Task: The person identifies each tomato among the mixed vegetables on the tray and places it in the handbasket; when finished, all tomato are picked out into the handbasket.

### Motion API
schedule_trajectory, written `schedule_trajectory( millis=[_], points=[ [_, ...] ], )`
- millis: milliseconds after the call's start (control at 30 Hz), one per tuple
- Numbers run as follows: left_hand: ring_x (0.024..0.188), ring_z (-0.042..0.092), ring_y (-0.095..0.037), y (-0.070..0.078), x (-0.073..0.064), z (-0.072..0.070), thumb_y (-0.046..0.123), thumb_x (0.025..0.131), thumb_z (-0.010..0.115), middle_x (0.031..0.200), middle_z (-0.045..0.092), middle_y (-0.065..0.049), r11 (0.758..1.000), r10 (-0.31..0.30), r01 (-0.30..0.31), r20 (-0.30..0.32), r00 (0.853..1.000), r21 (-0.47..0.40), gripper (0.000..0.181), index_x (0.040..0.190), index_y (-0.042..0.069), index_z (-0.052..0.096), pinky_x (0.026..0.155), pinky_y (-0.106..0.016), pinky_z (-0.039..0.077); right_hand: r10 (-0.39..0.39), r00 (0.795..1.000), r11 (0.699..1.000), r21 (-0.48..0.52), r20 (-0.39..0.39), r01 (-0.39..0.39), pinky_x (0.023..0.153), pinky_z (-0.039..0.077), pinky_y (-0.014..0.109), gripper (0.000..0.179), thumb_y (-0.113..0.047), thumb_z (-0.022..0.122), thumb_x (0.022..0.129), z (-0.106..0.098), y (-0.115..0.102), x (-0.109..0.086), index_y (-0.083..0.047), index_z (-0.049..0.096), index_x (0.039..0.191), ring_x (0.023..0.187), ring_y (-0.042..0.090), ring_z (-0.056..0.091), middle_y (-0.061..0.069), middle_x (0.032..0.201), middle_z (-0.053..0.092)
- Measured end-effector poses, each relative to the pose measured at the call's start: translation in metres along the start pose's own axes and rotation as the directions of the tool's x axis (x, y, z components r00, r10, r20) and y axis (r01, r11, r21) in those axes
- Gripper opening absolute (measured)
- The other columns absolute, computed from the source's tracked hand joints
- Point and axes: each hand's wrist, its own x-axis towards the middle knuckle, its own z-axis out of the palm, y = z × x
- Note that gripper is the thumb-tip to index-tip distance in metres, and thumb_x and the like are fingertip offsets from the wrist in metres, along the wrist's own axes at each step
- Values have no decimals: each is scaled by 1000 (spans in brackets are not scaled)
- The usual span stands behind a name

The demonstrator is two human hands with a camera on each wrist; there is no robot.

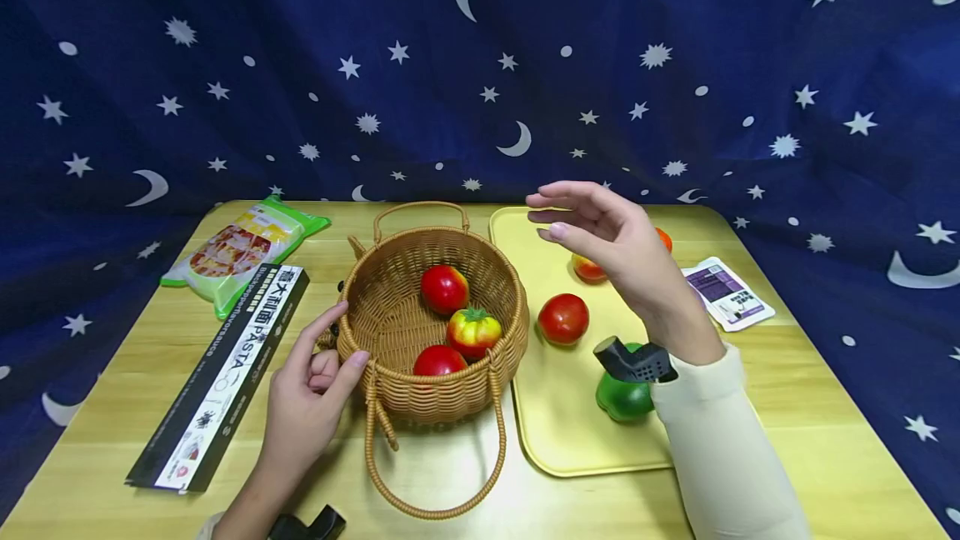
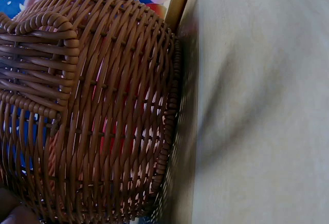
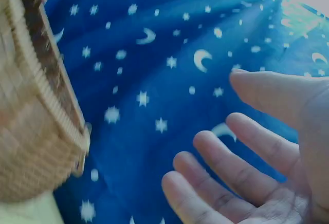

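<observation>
A round wicker basket [image 1: 517, 332] stands mid-table, holding two red tomatoes [image 1: 445, 288] and a yellow-red tomato [image 1: 475, 332]. My left hand [image 1: 303, 407] holds the basket's left rim, thumb and index finger on it, the other fingers curled by its side. The left wrist view is filled by the basket's woven side [image 2: 113, 106]. Above the yellow tray [image 1: 540, 432], my right hand [image 1: 607, 240] hovers with fingers spread apart and nothing in them. Beneath it on the tray are a red tomato [image 1: 562, 319], a partly hidden yellow-red fruit [image 1: 588, 269] and a green pepper [image 1: 624, 397].
At the left lie a green food packet [image 1: 240, 252] and a long black-and-white pasta box [image 1: 221, 377]. A white and purple packet [image 1: 727, 294] lies right of the tray. The basket's handle [image 1: 438, 515] folds down toward the front. A blue starry cloth [image 1: 420, 65] hangs behind the table.
</observation>
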Motion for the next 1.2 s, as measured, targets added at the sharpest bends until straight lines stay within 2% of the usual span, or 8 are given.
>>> schedule_trajectory(
  millis=[100,167,300,400,633,733,933,1200],
  points=[
    [50,28,-8,0,0,-1,-5,89,75,57,29,4,1000,4,-4,-6,1000,1,69,149,17,53,47,-28,29,57,998,992,-112,-37,-61,92,55,34,45,-11,71,97,-12,9,-12,-8,59,141,125,31,59,11,138,60],
    [50,28,-8,1,1,-2,-4,89,75,57,29,4,1000,7,-7,-9,1000,0,68,149,18,53,48,-28,29,113,993,970,-212,-46,-120,92,54,30,48,-15,74,96,-21,15,-17,-11,59,141,123,27,59,7,139,59],
    [51,29,-8,2,1,-3,-4,89,75,57,30,2,1000,16,-16,-1,1000,-1,68,149,19,53,49,-27,30,252,968,916,-327,16,-233,96,51,26,52,-21,79,92,-45,35,-20,-13,60,140,123,26,58,4,141,57],
    [51,29,-9,2,0,-3,-4,90,75,58,30,1,1000,19,-19,4,1000,-1,68,150,19,52,51,-27,31,309,947,903,-339,88,-263,99,49,28,52,-18,80,91,-62,53,-22,-10,60,139,127,33,55,7,139,58],
    [50,28,-9,1,1,-2,-5,89,75,57,29,3,1000,8,-8,-11,1000,6,67,149,16,53,51,-28,30,354,917,872,-420,183,-252,109,39,55,56,-23,82,89,-67,81,-23,-10,61,139,133,41,48,14,141,58],
    [51,28,-9,2,1,-2,-4,90,74,57,29,2,1000,9,-9,-2,1000,1,67,149,17,53,51,-27,30,384,896,851,-462,223,-249,111,35,60,58,-24,83,88,-64,89,-21,-8,60,139,132,40,50,16,142,57],
    [51,29,-9,2,1,-2,-3,90,74,57,30,0,1000,22,-22,13,1000,-8,67,150,21,52,52,-27,31,434,863,809,-533,257,-248,110,35,58,57,-27,83,88,-60,93,-23,-12,62,138,125,33,55,10,137,61],
    [50,29,-9,2,1,-1,-4,90,74,57,29,0,1000,25,-25,15,1000,-17,68,150,19,52,52,-27,31,415,861,806,-557,293,-199,105,40,55,42,-20,81,90,-58,95,-23,-16,68,130,114,30,59,8,126,66]
  ],
)
